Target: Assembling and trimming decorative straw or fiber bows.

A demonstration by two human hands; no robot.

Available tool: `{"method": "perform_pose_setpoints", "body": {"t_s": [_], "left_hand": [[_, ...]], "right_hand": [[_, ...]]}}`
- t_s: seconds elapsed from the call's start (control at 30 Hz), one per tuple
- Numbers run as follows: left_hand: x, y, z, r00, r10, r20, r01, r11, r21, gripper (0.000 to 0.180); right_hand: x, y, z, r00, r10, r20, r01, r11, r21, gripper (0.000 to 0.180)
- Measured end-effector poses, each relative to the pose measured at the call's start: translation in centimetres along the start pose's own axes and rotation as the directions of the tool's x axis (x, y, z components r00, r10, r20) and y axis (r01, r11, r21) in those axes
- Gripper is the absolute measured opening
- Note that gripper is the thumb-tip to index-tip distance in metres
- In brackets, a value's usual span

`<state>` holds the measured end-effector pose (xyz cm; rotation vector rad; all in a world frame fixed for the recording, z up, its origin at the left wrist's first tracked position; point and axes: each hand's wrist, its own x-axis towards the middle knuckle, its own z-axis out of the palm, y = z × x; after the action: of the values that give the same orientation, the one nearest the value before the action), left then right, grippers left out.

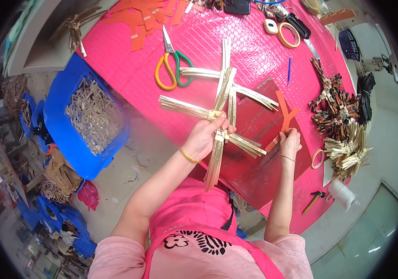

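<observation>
My left hand [206,132] is closed around the middle of a cross made of bundled gold strips [182,107]. Its arms stick out to the left, the far side, the right and toward me. Just beyond it lies a second gold strip cross [255,96], partly covered by the first. Further right, the fingers of my right hand [290,142] pinch orange strips [288,116] that spread in a Y shape. Beneath both hands is a dark red board [266,179] with straight grooves. Scissors [167,69] with one yellow and one green handle rest beyond my left hand.
Pink quilted sheeting covers the table [129,79]. Orange pieces [145,18] lie at the far left, tape [288,35] and a blue pen [289,69] at the far right. Dark bundles [331,102], gold bundles [348,151] and a hammer [314,201] are right. A blue bin [55,116] of strips stands left.
</observation>
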<state>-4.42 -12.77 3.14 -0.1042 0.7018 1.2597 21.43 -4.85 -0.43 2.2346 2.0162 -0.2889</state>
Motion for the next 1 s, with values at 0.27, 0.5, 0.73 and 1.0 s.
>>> {"method": "perform_pose_setpoints", "body": {"t_s": [0.27, 0.5, 0.73, 1.0], "left_hand": [[-0.9, 0.5, 0.6, 0.989, 0.130, -0.066, -0.123, 0.988, 0.097, 0.007], [-6.3, 3.2, -1.9, 0.944, 0.308, -0.121, -0.285, 0.942, 0.179, 0.013], [-14.1, 5.7, -7.4, 0.868, 0.382, -0.318, -0.375, 0.923, 0.084, 0.012], [-24.6, 8.4, -14.9, 0.763, 0.486, -0.427, -0.531, 0.847, 0.016, 0.012]], "right_hand": [[1.3, 1.7, 0.5, 0.978, 0.105, 0.179, -0.129, 0.983, 0.127, 0.036], [0.9, 2.2, 0.0, 0.998, 0.041, 0.048, -0.051, 0.971, 0.232, 0.039], [5.4, -8.6, -7.3, 0.891, -0.444, -0.098, 0.298, 0.407, 0.864, 0.020], [-4.5, -46.0, -20.9, 0.230, -0.970, 0.074, 0.128, 0.106, 0.986, 0.034]]}}
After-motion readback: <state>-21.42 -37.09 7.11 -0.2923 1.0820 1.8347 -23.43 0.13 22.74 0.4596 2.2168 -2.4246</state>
